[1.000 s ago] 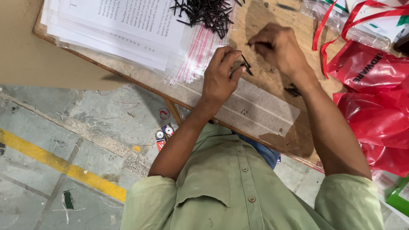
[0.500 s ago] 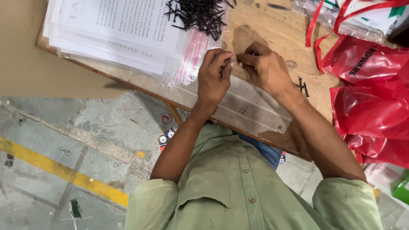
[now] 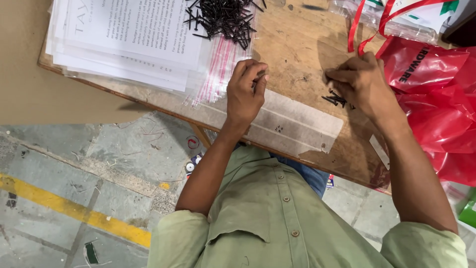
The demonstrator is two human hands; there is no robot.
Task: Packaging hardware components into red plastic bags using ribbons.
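Worn wooden bench (image 3: pixel 297 44): left hand (image 3: pixel 246 92) pinches something small (cannot tell what), right hand (image 3: pixel 364 84) fingers gathering loose black screws (image 3: pixel 336 99); next, probably bagging.

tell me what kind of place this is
Probably a workshop packing bench: a worn wooden table with a pile of black screws, small zip bags and red plastic bags, over a concrete floor.
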